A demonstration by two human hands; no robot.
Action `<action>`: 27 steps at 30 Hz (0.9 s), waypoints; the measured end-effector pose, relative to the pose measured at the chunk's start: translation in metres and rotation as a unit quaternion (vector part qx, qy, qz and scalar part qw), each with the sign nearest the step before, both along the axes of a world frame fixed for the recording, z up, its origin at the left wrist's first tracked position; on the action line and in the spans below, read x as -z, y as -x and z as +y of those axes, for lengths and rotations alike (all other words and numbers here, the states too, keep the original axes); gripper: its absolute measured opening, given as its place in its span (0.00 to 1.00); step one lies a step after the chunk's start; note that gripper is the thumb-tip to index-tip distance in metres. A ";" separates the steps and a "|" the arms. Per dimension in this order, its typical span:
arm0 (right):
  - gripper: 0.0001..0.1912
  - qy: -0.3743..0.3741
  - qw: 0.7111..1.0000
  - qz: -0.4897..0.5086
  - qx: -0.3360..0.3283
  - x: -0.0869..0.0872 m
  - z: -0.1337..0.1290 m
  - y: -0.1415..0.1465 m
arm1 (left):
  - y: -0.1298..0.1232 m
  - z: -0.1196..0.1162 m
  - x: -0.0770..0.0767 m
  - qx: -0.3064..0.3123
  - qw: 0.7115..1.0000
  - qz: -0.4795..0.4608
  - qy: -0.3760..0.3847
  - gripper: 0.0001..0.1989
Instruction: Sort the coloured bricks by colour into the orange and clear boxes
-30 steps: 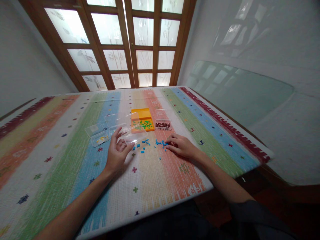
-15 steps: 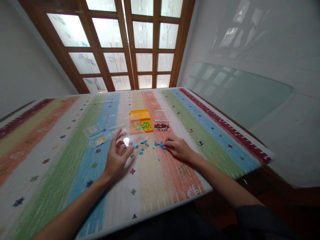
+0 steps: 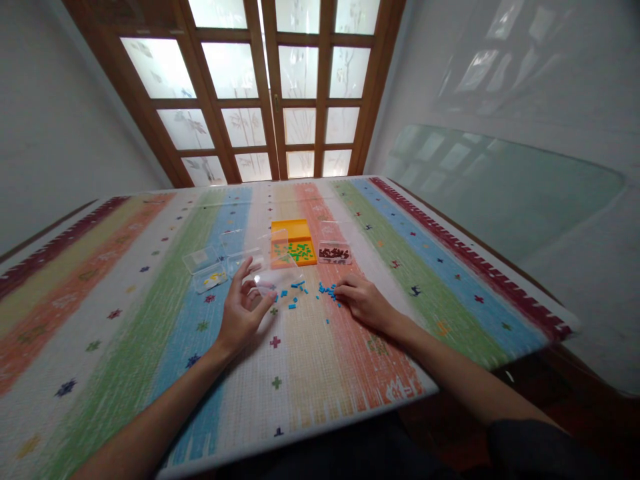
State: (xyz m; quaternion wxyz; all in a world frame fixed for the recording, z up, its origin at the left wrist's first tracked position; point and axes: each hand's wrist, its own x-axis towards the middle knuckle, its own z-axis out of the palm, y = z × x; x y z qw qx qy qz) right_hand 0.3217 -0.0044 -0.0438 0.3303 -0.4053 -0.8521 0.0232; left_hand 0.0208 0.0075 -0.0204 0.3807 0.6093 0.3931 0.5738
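My left hand (image 3: 245, 300) holds a clear plastic box (image 3: 283, 275) tilted between thumb and fingers, over the tablecloth. Small blue plastic pieces (image 3: 295, 293) lie scattered just right of that box. More of them form a loose cluster (image 3: 327, 291) by the fingertips of my right hand (image 3: 361, 299). The right fingers are pressed together at the cluster's edge; whatever is between them is hidden.
Beyond my hands, an orange case (image 3: 293, 230) lies open with green pieces inside. To its right stands a clear box of dark brown pieces (image 3: 334, 253). At left, another open clear box (image 3: 210, 280) contains yellow pieces. A striped cloth (image 3: 165, 373) covers the table.
The whole view has shifted slightly, so everything appears farther right. My left hand keeps the clear box in place, and my right fingers stay beside the blue cluster with little movement.
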 end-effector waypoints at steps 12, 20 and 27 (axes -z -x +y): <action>0.08 -0.011 1.000 -0.013 0.014 0.003 0.002 0.002 | -0.003 -0.005 0.000 0.035 0.999 0.017 0.012 0.38; 0.09 0.019 1.000 -0.008 0.012 0.002 0.003 0.003 | -0.006 -0.010 0.003 0.054 0.998 0.014 0.025 0.39; 0.06 0.041 0.999 0.024 0.008 -0.006 0.000 0.000 | -0.009 -0.007 -0.001 0.052 0.998 0.003 0.037 0.38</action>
